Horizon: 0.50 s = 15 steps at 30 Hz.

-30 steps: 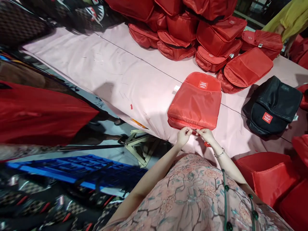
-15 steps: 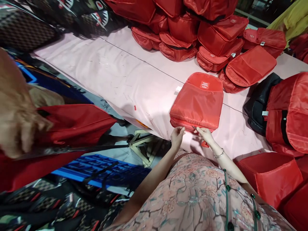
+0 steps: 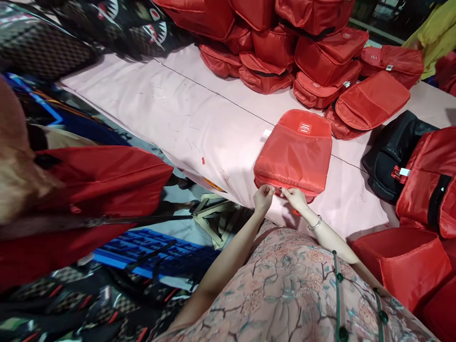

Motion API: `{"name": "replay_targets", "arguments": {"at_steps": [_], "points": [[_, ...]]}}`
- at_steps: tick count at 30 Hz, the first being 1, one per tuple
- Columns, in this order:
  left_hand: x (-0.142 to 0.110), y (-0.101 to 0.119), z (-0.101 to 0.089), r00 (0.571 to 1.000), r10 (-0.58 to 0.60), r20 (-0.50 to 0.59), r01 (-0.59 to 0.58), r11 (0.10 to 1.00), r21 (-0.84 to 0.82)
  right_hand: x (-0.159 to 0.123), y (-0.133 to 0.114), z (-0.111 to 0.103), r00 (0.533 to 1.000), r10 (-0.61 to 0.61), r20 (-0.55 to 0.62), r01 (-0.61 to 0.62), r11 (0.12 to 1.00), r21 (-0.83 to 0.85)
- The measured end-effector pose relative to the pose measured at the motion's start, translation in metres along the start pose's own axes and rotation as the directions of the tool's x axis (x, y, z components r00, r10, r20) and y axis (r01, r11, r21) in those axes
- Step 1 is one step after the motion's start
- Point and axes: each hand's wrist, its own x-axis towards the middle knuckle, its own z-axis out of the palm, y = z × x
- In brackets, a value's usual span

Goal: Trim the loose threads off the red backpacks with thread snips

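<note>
A red backpack lies flat on the pink cloth, its label at the far end and its near edge toward me. At that near edge my left hand pinches the bag's edge seam between thumb and fingertips. My right hand is closed close beside it, fingers pinched on a small dark, thin thing that is too small to name. The two sets of fingertips almost meet. Just below the right hand hangs a small red piece, mostly hidden.
Red bags are piled at the back of the table. A black bag and more red ones lie at right. On the left, a co-worker's blurred hand is over a red bag. A blue crate stands below.
My right hand has moved left along the bag's near edge, closer to my left hand. The co-worker's hand at left has shifted. The view has tilted slightly.
</note>
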Motion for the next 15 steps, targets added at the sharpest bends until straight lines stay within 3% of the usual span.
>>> {"name": "replay_targets", "arguments": {"at_steps": [5, 13, 15], "points": [[0.001, 0.003, -0.002, 1.0, 0.002, 0.027, -0.001, 0.999, -0.037, 0.004, -0.004, 0.005, 0.999, 0.029, -0.022, -0.031, 0.998, -0.063], [0.001, 0.002, -0.003, 0.999, 0.004, 0.047, -0.002, 0.999, -0.036, 0.004, -0.003, 0.013, 0.998, 0.036, -0.047, -0.036, 0.999, -0.012], [0.0, 0.0, -0.006, 0.995, -0.002, 0.097, 0.008, 0.998, -0.06, 0.001, -0.002, 0.01, 0.999, 0.02, -0.036, -0.02, 1.0, 0.006]]}}
